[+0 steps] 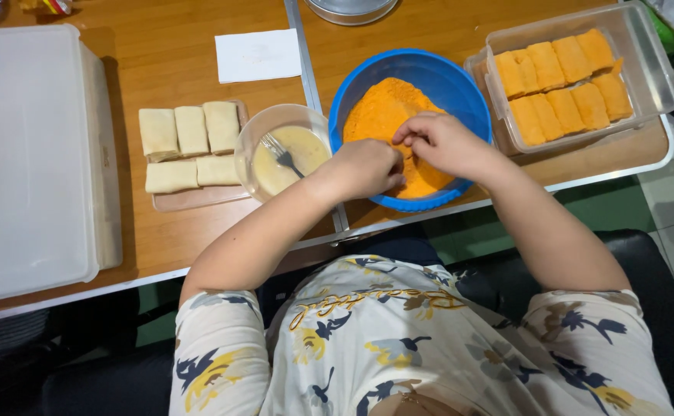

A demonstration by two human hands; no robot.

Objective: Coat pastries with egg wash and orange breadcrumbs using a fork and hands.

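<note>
Round blue plastic bowl [460, 85] of orange breadcrumbs [379, 108] sits on the wooden bench [167, 62], near the front edge, directly ahead of the person. Both hands are inside it, over the near side of the crumb heap. Left hand [364, 168]: fingers curled inward to a loose fist, knuckles up, fingertips pressed into the crumbs; whatever lies under the palm is hidden, so cannot tell if it holds anything. Right hand [441, 142]: fingers bent and drawn together, tips pointing down and to the left into the crumbs, touching or nearly touching the left hand; contents likewise hidden. Just to the left of the blue bowl, touching or almost touching it, a smaller clear round bowl [256, 139] of pale yellow batter with a metal fork [281, 154] resting in it. Left of that, a brown flat tray [191, 199] carrying five pale uncoated rectangular rolls [191, 129], three in the back row and two in front. To the right of the blue bowl, a clear rectangular plastic container [649, 65] holding orange crumb-coated rolls [564, 81] in two rows. A large white lidded plastic box [29, 146] at the far left of the bench; a white paper napkin [258, 55] behind the batter bowl.
</note>
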